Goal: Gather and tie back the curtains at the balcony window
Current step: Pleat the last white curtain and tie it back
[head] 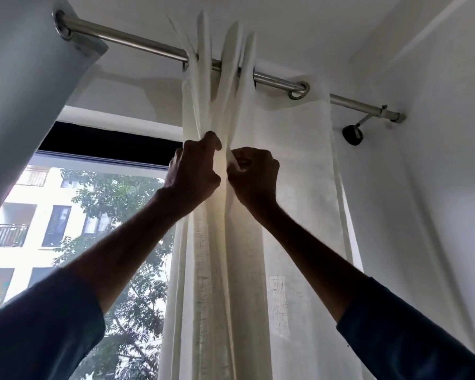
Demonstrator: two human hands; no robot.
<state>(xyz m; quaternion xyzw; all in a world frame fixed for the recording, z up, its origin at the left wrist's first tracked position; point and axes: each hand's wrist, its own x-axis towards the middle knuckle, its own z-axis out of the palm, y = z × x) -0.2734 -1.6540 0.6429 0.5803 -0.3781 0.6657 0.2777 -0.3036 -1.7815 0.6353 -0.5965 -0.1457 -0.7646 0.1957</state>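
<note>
A sheer white curtain (294,204) hangs from a steel rod (137,42) overhead, its top bunched into several upright folds around the rod. My left hand (194,174) pinches the left folds just below the rod. Close beside it, my right hand (254,175) grips the right folds, fingers curled into the fabric. Both arms reach up in dark blue sleeves. One metal eyelet (299,90) of the curtain sits apart to the right on the rod.
A grey-blue curtain (25,91) hangs at the upper left on the same rod. The rod ends at a wall bracket (354,134) on the right. The window (107,215) shows trees and a building. A white wall stands at the right.
</note>
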